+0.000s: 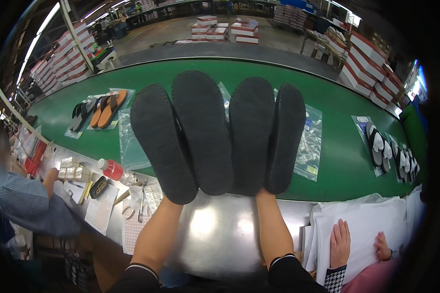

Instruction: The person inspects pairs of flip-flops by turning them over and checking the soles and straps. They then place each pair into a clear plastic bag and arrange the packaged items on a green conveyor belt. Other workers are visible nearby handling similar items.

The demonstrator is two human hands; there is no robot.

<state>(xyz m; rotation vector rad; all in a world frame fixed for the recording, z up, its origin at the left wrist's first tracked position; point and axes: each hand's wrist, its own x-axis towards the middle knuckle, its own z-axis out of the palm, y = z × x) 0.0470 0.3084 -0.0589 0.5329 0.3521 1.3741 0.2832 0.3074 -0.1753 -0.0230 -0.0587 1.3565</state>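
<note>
Left hand, hidden behind two black soles [181, 132], clamped on them; right hand likewise on the right pair [266, 134], all raised over the green belt [342, 161]. Best kept level, grip firm. Open steel counter [220, 234] near; bags [310, 141] beyond, paper stack [366, 219] right.

We've got open steel bench [215, 239] between our forearms. Ahead, four dark soles [215, 132] block most of the green belt [342, 161]. Left, a red-capped bottle [113, 169], small boxes [71, 168] and what may be sticker sheets [101, 210] crowd things; right, a co-worker's hands [341, 242] cover white sheets [366, 224].
</note>
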